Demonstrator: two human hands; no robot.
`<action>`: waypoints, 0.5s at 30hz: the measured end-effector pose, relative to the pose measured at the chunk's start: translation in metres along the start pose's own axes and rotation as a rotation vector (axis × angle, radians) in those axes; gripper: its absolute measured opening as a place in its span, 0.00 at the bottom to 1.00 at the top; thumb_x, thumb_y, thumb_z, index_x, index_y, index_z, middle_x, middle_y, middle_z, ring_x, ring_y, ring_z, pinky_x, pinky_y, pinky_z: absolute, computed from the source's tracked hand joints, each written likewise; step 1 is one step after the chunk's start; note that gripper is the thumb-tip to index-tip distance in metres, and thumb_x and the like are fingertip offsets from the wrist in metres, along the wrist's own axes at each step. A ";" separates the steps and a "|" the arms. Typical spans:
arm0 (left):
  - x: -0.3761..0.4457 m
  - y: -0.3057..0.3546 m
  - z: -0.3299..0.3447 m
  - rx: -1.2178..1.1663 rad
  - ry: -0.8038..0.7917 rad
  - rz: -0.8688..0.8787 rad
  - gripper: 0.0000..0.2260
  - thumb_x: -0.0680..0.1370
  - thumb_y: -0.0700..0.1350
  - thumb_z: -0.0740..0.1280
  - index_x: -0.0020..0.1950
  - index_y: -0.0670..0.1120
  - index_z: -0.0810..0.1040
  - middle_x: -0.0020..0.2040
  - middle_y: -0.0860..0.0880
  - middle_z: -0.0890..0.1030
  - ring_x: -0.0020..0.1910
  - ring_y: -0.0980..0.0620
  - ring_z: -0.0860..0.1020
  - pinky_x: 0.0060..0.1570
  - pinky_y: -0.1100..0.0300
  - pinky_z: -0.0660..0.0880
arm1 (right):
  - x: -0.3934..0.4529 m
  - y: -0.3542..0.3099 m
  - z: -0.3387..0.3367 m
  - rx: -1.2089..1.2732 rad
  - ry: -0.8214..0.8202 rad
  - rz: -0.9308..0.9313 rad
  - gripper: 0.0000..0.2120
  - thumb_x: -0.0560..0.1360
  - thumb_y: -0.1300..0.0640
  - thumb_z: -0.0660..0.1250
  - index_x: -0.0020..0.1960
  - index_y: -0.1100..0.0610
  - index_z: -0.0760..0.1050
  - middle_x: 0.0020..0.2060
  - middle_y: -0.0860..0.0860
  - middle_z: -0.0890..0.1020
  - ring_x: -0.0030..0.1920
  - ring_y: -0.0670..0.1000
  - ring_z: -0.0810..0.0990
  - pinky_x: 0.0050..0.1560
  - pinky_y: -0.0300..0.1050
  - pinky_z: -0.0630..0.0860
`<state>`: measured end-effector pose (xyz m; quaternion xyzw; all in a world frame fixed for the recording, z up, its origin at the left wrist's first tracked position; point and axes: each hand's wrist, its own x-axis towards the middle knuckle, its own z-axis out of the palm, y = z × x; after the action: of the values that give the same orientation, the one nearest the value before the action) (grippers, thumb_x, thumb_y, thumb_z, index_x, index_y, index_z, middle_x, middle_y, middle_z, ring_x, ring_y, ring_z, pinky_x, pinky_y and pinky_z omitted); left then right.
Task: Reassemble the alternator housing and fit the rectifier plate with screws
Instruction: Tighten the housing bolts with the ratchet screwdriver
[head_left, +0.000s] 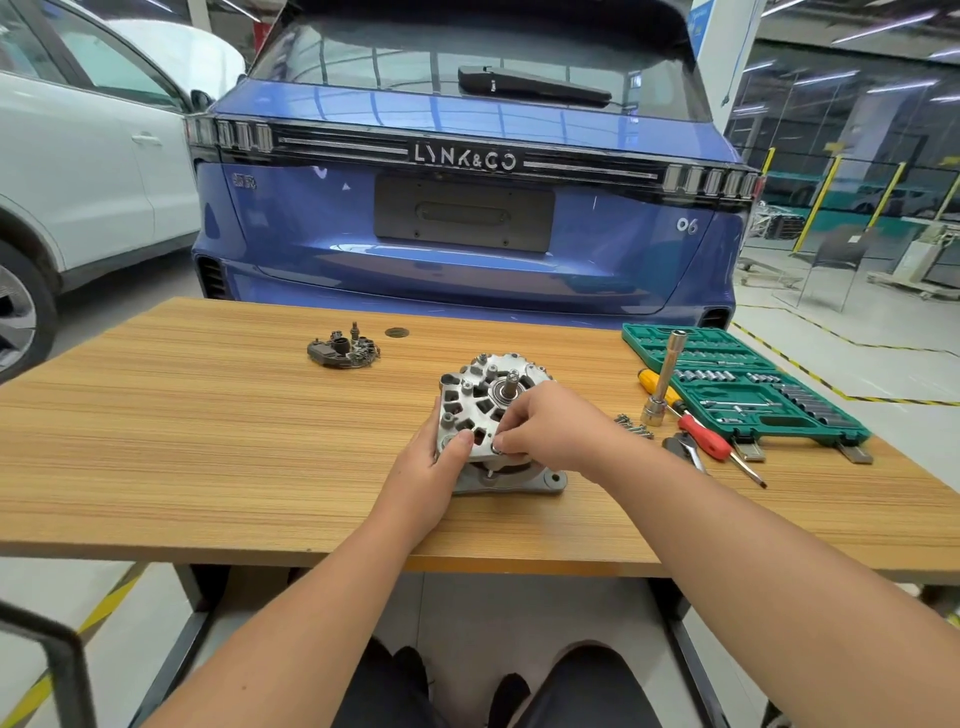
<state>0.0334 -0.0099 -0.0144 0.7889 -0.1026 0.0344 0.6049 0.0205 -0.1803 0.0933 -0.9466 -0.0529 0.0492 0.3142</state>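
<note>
Centrally, near the front edge of the worktop (208, 415), I log the alternator housing (485, 410): silver casting, vented face up, shaft stub upright in the middle, mounting foot flat on the wood.

My left hand (431, 467) grips the housing's left rim, thumb pressed on the top face. My right hand (550, 426) comes over from the right, fingers curled, pinching a small silver fastener (497, 448) at the near edge of the housing. This hand hides the housing's right side from me.

Rectifier plate (344, 349): dark, horseshoe-shaped, lying well apart to the far left of the housing, nothing touching it.

Loose screws (634, 425): small cluster just right of my right wrist.

Socket extension (662, 379): chrome, standing tilted, leaning against the green socket case (743, 384), which lies open at the right end of the worktop.

Screwdrivers: one yellow-handled (657, 385), one red-handled (704, 437), lying beside the case, tips towards me.

Pliers (684, 449): dark, partly under the red handle.

Beyond the worktop: blue car (467, 208), tail towards me; white car (78, 182) at left.
</note>
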 end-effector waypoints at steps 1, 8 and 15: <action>0.000 0.000 0.000 -0.006 -0.001 -0.001 0.36 0.73 0.71 0.58 0.79 0.58 0.66 0.71 0.58 0.76 0.69 0.56 0.74 0.69 0.48 0.72 | 0.001 -0.003 -0.001 -0.011 -0.014 0.009 0.05 0.76 0.56 0.73 0.41 0.52 0.82 0.32 0.47 0.84 0.30 0.45 0.81 0.27 0.37 0.74; 0.001 -0.003 0.002 -0.037 0.010 -0.002 0.31 0.73 0.70 0.58 0.75 0.62 0.69 0.63 0.66 0.80 0.63 0.65 0.76 0.59 0.60 0.73 | -0.008 0.024 -0.011 0.365 -0.017 -0.078 0.03 0.78 0.56 0.72 0.46 0.55 0.81 0.32 0.47 0.83 0.29 0.45 0.78 0.28 0.37 0.74; 0.004 -0.006 0.003 -0.043 0.043 -0.005 0.31 0.72 0.70 0.57 0.73 0.60 0.72 0.61 0.65 0.81 0.62 0.63 0.77 0.56 0.61 0.72 | 0.034 0.128 -0.077 -0.238 0.357 0.221 0.11 0.79 0.64 0.63 0.54 0.55 0.82 0.52 0.52 0.84 0.49 0.53 0.80 0.49 0.48 0.79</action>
<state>0.0384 -0.0123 -0.0198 0.7750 -0.0886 0.0476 0.6239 0.0723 -0.3231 0.0758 -0.9707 0.1018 -0.0912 0.1974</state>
